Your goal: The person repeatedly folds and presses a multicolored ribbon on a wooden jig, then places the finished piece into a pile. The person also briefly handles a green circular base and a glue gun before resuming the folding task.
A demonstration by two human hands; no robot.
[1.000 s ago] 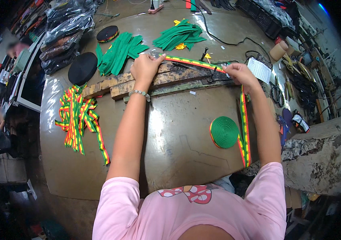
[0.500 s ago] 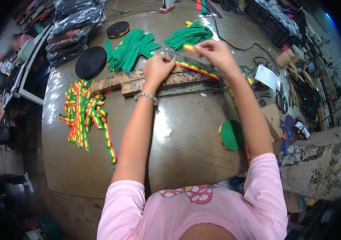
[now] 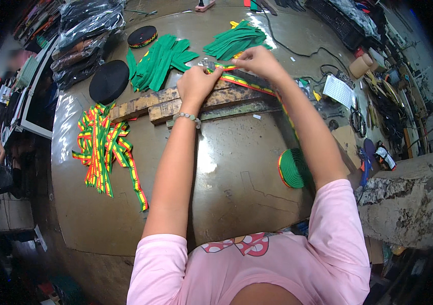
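A green, yellow and red striped ribbon (image 3: 249, 84) runs over a dark wooden bar. My left hand (image 3: 195, 85), a beaded bracelet at its wrist, pinches the ribbon on the stacked wooden bars (image 3: 163, 111). Close by on the right, my right hand (image 3: 261, 62) has finger and thumb closed on a short end of striped ribbon beside the left fingertips. From the bar the ribbon trails down past my right forearm toward a coiled green roll (image 3: 292, 170) with a striped edge. Whether both hands hold one strip or two is unclear.
Cut striped ribbons (image 3: 99, 150) lie heaped at the left. Beyond the bars are green strips (image 3: 158, 63), more green strips (image 3: 236, 41) and a black roll (image 3: 108, 81). A cable (image 3: 300, 62), a paper sheet (image 3: 339, 93) and scissors (image 3: 357, 121) lie to the right.
My right hand has come left and slightly down, bringing the ribbon end up to my left hand. The left hand stays on the bars while the whole view shifts a little.
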